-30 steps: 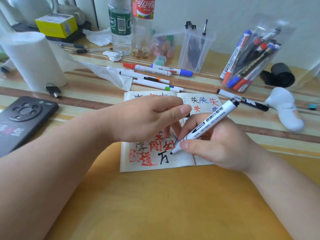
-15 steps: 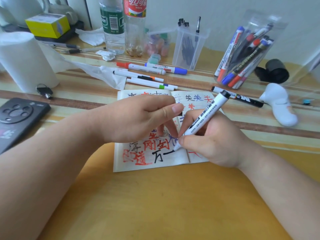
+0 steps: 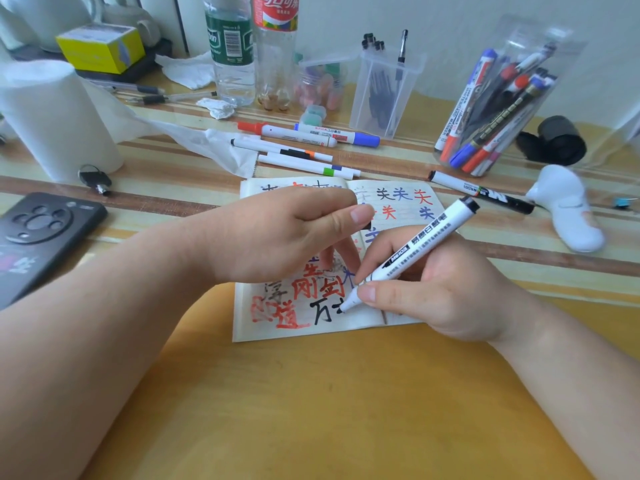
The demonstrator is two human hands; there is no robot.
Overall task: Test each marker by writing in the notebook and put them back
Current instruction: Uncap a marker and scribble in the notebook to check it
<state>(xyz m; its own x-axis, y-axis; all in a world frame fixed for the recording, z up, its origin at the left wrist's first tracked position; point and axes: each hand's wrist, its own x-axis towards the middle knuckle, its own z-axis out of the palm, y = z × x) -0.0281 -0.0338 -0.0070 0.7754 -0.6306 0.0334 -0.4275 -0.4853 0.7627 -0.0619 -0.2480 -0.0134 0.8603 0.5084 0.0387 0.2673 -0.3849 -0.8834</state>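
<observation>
Both forearms are bare as far as they show. The left grip [image 3: 277, 237] and right grip [image 3: 450, 292] have short, rounded nails.

Your white marker [image 3: 412, 252] sits tilted, tip touching the open notebook [image 3: 294, 332]. Its pages carry red, blue and black characters.

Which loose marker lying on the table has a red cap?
The red-capped marker beyond the notebook, cap pointing left; the blue-capped marker lies right behind it.
</observation>
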